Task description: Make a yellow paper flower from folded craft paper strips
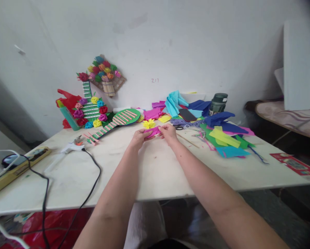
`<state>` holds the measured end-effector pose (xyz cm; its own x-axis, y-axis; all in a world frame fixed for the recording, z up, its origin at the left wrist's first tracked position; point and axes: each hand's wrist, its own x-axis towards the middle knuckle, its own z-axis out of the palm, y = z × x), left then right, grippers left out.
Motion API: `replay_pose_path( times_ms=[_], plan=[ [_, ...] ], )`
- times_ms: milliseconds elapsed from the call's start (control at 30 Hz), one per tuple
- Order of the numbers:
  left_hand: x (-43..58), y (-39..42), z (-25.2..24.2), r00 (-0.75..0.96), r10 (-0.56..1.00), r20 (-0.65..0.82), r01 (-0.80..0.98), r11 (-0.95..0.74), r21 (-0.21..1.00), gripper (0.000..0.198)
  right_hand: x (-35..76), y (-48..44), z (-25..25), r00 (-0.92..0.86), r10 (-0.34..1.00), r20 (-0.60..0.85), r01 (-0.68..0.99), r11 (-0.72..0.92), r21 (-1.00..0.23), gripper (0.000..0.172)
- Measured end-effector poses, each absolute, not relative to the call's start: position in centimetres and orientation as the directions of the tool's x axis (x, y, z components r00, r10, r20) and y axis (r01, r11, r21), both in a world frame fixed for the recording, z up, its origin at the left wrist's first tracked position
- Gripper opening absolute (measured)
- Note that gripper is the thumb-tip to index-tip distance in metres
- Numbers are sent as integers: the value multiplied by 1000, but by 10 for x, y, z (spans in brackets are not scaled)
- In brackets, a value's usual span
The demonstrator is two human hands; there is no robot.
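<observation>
A strip of magenta crepe paper [152,131] is stretched between both hands, just above the white table. My left hand [139,137] is closed on its left end. At the other end, my right hand [168,133] pinches the paper between thumb and fingers. Right behind the hands lies a yellow paper flower [149,123]. Black scissor handles [179,128] show beside my right hand, with a thin wooden stick [188,141] to the right of them.
A glue gun [73,147] trails a black cable at left, near a power strip [17,169]. Behind stand a guitar-shaped craft [113,125] and a flower-trimmed craft [90,112]. Coloured paper sheets [224,136], a phone [187,115] and a dark green bottle [218,103] are at right.
</observation>
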<state>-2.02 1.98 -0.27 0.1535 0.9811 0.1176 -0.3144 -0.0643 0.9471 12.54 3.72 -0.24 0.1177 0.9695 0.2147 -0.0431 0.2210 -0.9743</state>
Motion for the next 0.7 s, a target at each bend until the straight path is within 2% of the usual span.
replay_pose_path(
  times_ms=[500,633,700],
  plan=[
    [-22,22,-3,138,986,92,-247,-55,968,28,129,38,-2,142,957,254,-25,260,-965,15],
    [-23,22,-3,139,986,90,-229,-57,972,30,132,37,0,110,960,259,-43,265,-963,19],
    [-23,22,-3,142,985,101,-219,-68,973,31,134,35,1,49,968,246,-69,249,-966,27]
  ],
)
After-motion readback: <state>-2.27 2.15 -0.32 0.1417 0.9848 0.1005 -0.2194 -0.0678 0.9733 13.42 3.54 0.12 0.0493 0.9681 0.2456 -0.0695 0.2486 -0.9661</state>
